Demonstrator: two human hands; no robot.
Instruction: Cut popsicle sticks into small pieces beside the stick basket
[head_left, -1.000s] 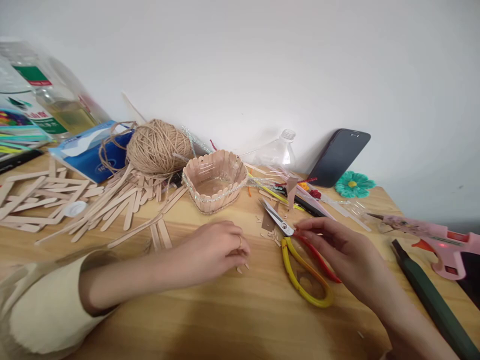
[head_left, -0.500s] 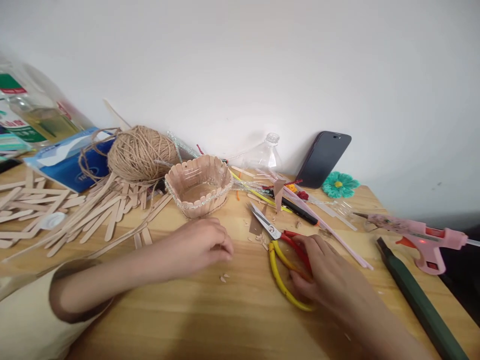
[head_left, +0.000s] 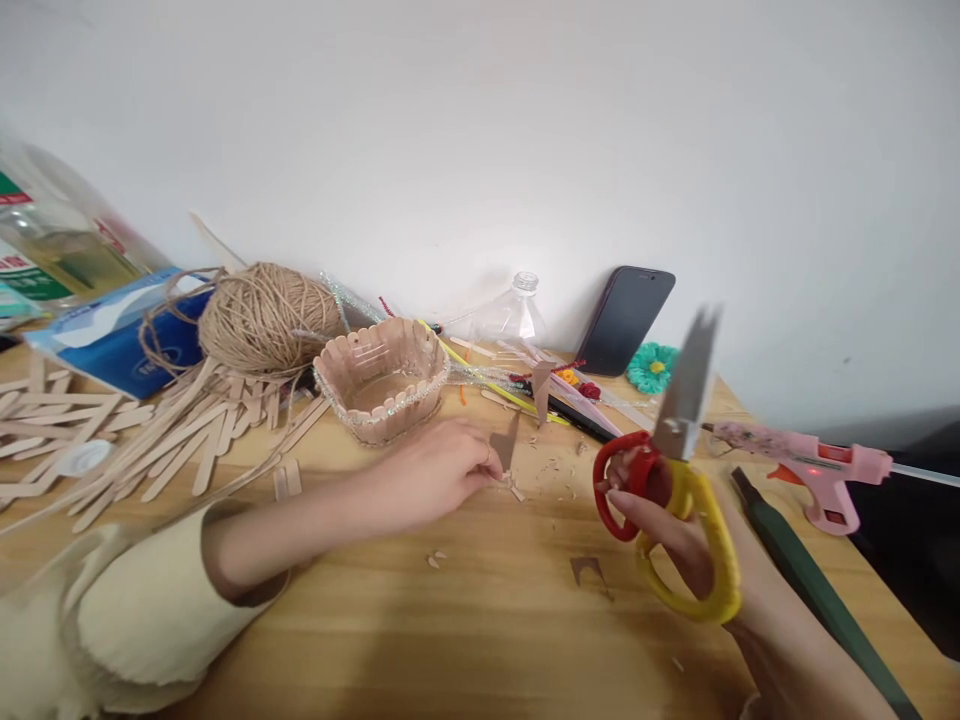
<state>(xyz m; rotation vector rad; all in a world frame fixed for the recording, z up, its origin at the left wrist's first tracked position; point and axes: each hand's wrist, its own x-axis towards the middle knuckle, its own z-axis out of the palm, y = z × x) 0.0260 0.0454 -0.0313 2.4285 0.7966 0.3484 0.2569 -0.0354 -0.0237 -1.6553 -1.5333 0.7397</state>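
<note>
My right hand (head_left: pixel 675 530) grips scissors (head_left: pixel 682 440) by their red and yellow handles. They are raised off the table with the blades pointing up, slightly blurred. My left hand (head_left: pixel 450 465) rests low over the wood, its fingers bent together at small wood chips (head_left: pixel 516 493); whether a chip is between the fingertips I cannot make out. Behind that hand stands a small basket (head_left: pixel 382 410) of craft sticks around clear plastic, with a silvery trim. Just past the fingers lies a brown scrap (head_left: pixel 502 450). Another brown cut piece (head_left: pixel 587 571) lies left of the scissors.
Craft sticks (head_left: pixel 180 450) spread at left beside a twine ball (head_left: pixel 270 315) and a blue packet (head_left: pixel 112 340). A phone (head_left: pixel 626 320) leans on the wall near a cut bottle top (head_left: pixel 517 315). At right are a pink glue gun (head_left: pixel 817 465) and a dark green tool (head_left: pixel 810 580).
My right hand has lifted the scissors off the table, turning the blades upward. My left hand has moved right to the wood chips. A brown cut piece now shows beneath where the scissors were.
</note>
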